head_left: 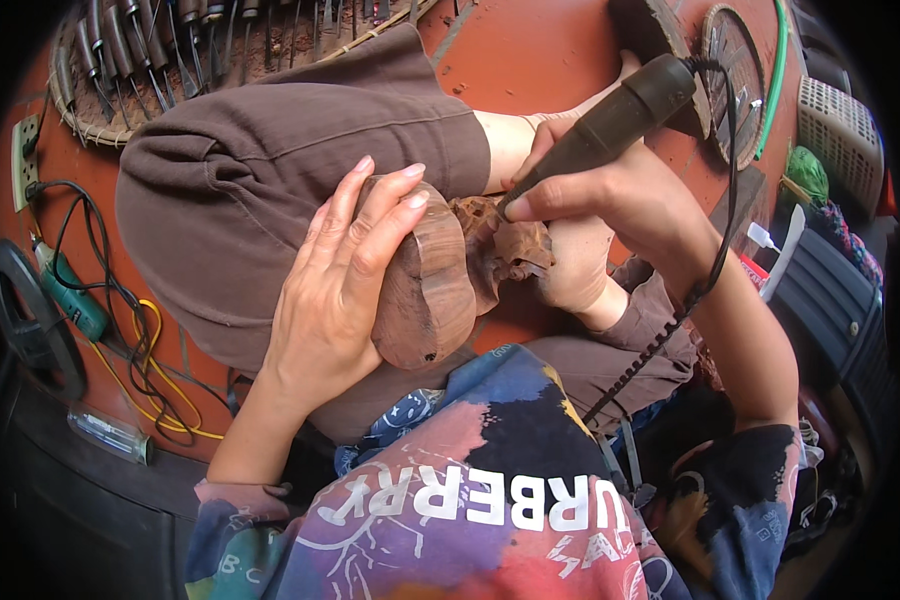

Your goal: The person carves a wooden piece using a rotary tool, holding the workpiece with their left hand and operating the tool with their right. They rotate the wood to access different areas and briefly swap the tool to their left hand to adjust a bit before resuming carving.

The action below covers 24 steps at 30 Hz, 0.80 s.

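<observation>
A brown wood carving (432, 290) lies in my lap, with a broad rounded base toward the left and a rough, finely cut end (522, 245) toward the right. My left hand (330, 275) holds the base, its fingers laid over the top and side. In my right hand (625, 195) is a dark, thick-bodied electric rotary tool (635, 110), gripped low near its nose like a pen. The tool slants down to the left, and its tip is at the carving's cut end. My fingers partly hide the tip, so I cannot tell whether it touches. A black cord (735, 180) trails from the tool's back end past my right forearm.
A round woven tray (90, 125) of chisels and gouges stands at the far left. Near the left edge are a power strip (26, 165), a green power tool (75, 295), tangled cords (150, 370) and a clear bottle (110, 435). A white plastic basket (840, 135) sits at the right.
</observation>
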Each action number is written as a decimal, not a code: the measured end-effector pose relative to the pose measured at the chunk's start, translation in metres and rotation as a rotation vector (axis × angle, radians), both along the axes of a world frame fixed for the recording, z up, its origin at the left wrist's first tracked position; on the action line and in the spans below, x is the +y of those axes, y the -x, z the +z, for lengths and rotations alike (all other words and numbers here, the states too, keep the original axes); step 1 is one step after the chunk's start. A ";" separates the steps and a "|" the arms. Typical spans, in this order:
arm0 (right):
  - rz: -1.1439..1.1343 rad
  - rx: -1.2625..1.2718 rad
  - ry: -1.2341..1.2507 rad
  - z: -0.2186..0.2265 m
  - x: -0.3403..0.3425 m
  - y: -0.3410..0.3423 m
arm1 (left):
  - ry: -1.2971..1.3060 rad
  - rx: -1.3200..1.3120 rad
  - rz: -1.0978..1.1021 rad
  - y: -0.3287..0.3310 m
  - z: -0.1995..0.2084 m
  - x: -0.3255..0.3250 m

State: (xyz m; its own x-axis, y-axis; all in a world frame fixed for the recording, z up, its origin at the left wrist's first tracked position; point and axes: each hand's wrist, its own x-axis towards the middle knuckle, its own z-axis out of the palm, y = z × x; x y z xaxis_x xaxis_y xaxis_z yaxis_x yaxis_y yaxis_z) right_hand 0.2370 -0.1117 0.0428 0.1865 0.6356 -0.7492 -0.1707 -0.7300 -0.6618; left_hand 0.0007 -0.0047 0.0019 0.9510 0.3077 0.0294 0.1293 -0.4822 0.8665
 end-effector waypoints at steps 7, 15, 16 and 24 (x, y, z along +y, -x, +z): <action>0.147 -0.032 0.020 -0.003 0.004 0.006 | -0.019 -0.014 0.003 -0.004 -0.001 0.002; 0.193 -0.068 -0.003 -0.007 -0.001 0.010 | -0.029 -0.007 0.002 -0.005 -0.002 0.001; 0.197 -0.052 -0.024 -0.006 -0.002 0.009 | -0.026 -0.009 -0.001 -0.006 -0.002 0.002; -0.115 0.147 -0.048 -0.006 -0.032 0.007 | 0.006 -0.001 -0.001 -0.003 -0.004 0.003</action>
State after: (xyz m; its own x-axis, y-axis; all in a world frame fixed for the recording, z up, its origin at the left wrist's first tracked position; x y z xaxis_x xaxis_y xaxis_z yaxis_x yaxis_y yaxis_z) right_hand 0.2301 -0.1442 0.0366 0.1513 0.6519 -0.7430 -0.3486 -0.6682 -0.6572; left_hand 0.0035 -0.0020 -0.0020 0.9515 0.3064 0.0289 0.1273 -0.4773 0.8695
